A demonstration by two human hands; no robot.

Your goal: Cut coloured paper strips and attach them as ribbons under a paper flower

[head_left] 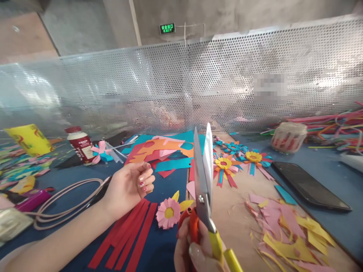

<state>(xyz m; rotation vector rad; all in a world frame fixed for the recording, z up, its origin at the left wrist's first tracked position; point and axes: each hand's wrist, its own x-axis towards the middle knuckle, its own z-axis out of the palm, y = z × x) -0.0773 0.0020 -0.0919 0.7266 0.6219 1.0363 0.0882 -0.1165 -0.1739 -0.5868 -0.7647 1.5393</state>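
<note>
My right hand [195, 251] grips a pair of scissors [204, 177] by its red and yellow handles, blades slightly apart and pointing up and away. My left hand [130, 185] rests palm up on the blue table, fingers curled loosely inward with nothing in them. Several red paper strips [127, 234] lie just below that hand. A pink paper flower with a yellow centre [169, 213] sits between my hands. More finished paper flowers [238, 160] lie beyond the scissors, on a brown board [235, 215].
Coloured paper sheets [164, 151] are stacked at centre back. Pink and yellow offcuts [286, 230] litter the right. A black phone [309, 185], a jar [287, 136], a bottle [81, 143], a looped cable [62, 200] and a perforated metal screen [181, 87] surround the area.
</note>
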